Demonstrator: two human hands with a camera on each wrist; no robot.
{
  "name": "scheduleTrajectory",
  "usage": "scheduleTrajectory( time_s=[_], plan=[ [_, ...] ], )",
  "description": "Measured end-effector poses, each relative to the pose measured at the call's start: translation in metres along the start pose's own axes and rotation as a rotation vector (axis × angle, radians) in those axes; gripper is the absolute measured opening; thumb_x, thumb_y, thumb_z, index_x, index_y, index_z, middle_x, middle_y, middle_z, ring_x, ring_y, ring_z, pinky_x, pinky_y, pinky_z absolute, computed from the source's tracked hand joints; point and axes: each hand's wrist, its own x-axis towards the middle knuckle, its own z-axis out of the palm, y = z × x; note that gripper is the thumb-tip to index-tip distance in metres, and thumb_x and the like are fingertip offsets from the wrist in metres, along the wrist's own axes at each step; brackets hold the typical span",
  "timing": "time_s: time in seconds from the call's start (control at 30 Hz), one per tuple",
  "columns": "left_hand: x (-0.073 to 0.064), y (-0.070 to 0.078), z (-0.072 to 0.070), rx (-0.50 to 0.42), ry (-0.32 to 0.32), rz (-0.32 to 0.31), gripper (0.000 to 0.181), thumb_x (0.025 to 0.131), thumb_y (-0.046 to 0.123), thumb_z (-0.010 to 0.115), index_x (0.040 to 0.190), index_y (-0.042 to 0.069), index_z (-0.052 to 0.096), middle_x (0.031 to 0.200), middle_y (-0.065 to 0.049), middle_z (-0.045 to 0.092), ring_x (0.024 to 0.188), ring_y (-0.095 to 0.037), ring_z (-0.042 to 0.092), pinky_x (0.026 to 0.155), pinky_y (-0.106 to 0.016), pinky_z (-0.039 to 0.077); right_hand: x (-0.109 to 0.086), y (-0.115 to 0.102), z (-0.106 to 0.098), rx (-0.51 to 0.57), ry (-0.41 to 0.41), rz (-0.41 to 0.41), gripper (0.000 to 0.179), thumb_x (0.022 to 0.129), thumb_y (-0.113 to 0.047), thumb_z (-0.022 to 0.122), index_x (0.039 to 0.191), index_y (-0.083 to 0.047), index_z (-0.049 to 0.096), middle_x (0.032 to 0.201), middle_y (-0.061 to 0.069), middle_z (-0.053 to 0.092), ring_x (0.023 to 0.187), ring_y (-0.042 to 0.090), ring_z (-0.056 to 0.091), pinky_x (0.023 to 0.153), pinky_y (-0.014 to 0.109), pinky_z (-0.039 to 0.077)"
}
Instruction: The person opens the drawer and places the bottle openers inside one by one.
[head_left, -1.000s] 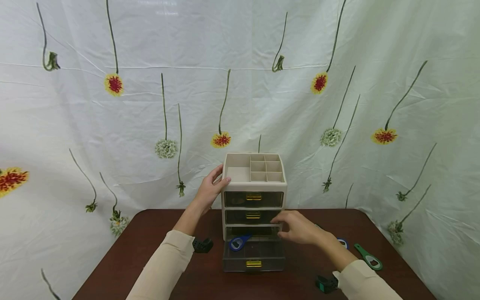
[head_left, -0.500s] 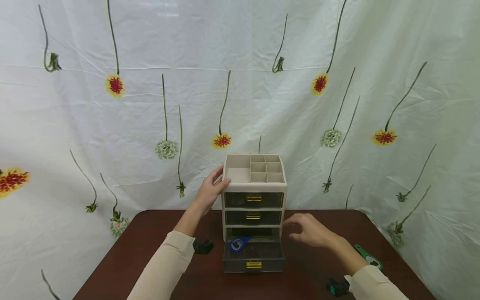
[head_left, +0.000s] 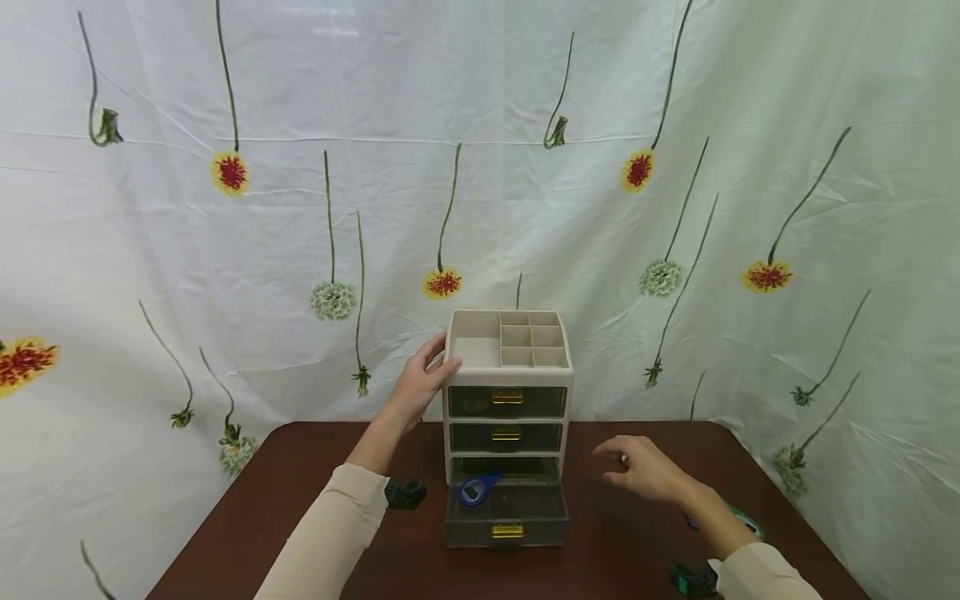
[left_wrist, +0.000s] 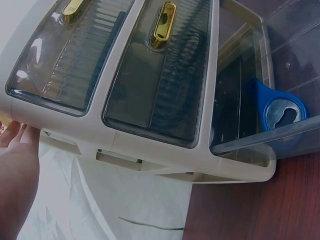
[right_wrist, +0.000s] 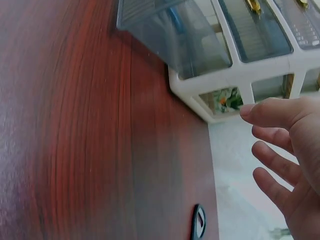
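My left hand (head_left: 417,382) rests against the upper left side of a cream drawer organizer (head_left: 510,377), its thumb at the top rim. The left wrist view shows that hand (left_wrist: 20,160) at the organizer's side. The bottom drawer (head_left: 507,533), dark and see-through with a gold handle, is pulled out. In it lies a blue bottle opener (head_left: 474,490) with a metal plate, seen closer in the left wrist view as the same opener (left_wrist: 280,110). My right hand (head_left: 645,468) hovers over the table right of the organizer, fingers loosely bent, holding nothing.
The upper drawer (head_left: 507,402) and middle drawer (head_left: 506,437) are closed. Openers lie at the table's right, a green one (head_left: 748,523) partly behind my right forearm. The dark red table (head_left: 315,517) ends at a white flowered cloth (head_left: 405,208).
My right hand has moved away from the drawers to the right, over the table. My left hand stays at the organizer. The bottom drawer and the blue bottle opener have not moved.
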Motion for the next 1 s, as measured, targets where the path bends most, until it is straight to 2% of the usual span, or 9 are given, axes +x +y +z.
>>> scheduleTrajectory(
  time_s=[0.07, 0.27, 0.43, 0.6, 0.77, 1.0],
  plan=[
    [0.000, 0.000, 0.000, 0.005, 0.000, 0.002, 0.071, 0.105, 0.018, 0.065, 0.164, 0.009, 0.028, 0.167, -0.012, 0.028, 0.150, -0.032, 0.032, 0.112, -0.050, 0.039, -0.004, 0.004, -0.001, 0.002, 0.005, 0.017, 0.031, 0.091, -0.010, 0.081, 0.121, -0.007, 0.073, 0.115, 0.008, 0.069, 0.095, 0.022, 0.064, 0.076, 0.040, 0.056],
    [0.000, 0.000, -0.001, 0.013, -0.003, 0.007, 0.071, 0.105, 0.018, 0.065, 0.165, 0.009, 0.027, 0.167, -0.013, 0.027, 0.150, -0.034, 0.032, 0.113, -0.051, 0.038, -0.014, 0.015, -0.002, 0.036, 0.030, 0.053, 0.030, 0.091, -0.009, 0.080, 0.121, -0.006, 0.073, 0.117, 0.009, 0.070, 0.102, 0.037, 0.066, 0.081, 0.047, 0.057],
    [-0.001, 0.000, -0.001, 0.013, -0.004, 0.003, 0.072, 0.105, 0.019, 0.065, 0.165, 0.009, 0.027, 0.167, -0.013, 0.027, 0.150, -0.033, 0.032, 0.112, -0.051, 0.038, -0.021, 0.023, -0.003, 0.052, 0.060, 0.078, 0.031, 0.091, -0.009, 0.080, 0.121, -0.003, 0.072, 0.117, 0.014, 0.071, 0.104, 0.039, 0.067, 0.081, 0.046, 0.057],
    [-0.002, 0.000, 0.000, 0.004, -0.005, 0.009, 0.071, 0.106, 0.015, 0.063, 0.165, 0.006, 0.025, 0.167, -0.015, 0.026, 0.150, -0.035, 0.031, 0.112, -0.052, 0.038, -0.027, 0.034, -0.001, 0.081, 0.072, 0.127, 0.032, 0.091, -0.008, 0.080, 0.121, 0.001, 0.071, 0.118, 0.018, 0.070, 0.103, 0.041, 0.066, 0.083, 0.053, 0.056],
    [-0.001, -0.001, -0.001, -0.005, -0.009, 0.010, 0.071, 0.105, 0.016, 0.064, 0.165, 0.007, 0.026, 0.167, -0.015, 0.026, 0.150, -0.035, 0.032, 0.112, -0.052, 0.038, -0.037, 0.045, 0.001, 0.115, 0.093, 0.222, 0.033, 0.091, -0.005, 0.079, 0.121, 0.004, 0.070, 0.119, 0.020, 0.070, 0.107, 0.043, 0.066, 0.086, 0.055, 0.055],
    [-0.002, 0.000, 0.000, 0.003, 0.000, 0.016, 0.072, 0.105, 0.018, 0.065, 0.164, 0.006, 0.026, 0.167, -0.015, 0.027, 0.149, -0.035, 0.032, 0.112, -0.051, 0.039, -0.049, 0.060, -0.001, 0.091, 0.155, 0.356, 0.033, 0.089, -0.006, 0.081, 0.119, 0.003, 0.072, 0.117, 0.019, 0.070, 0.106, 0.040, 0.067, 0.081, 0.050, 0.057]
  ],
)
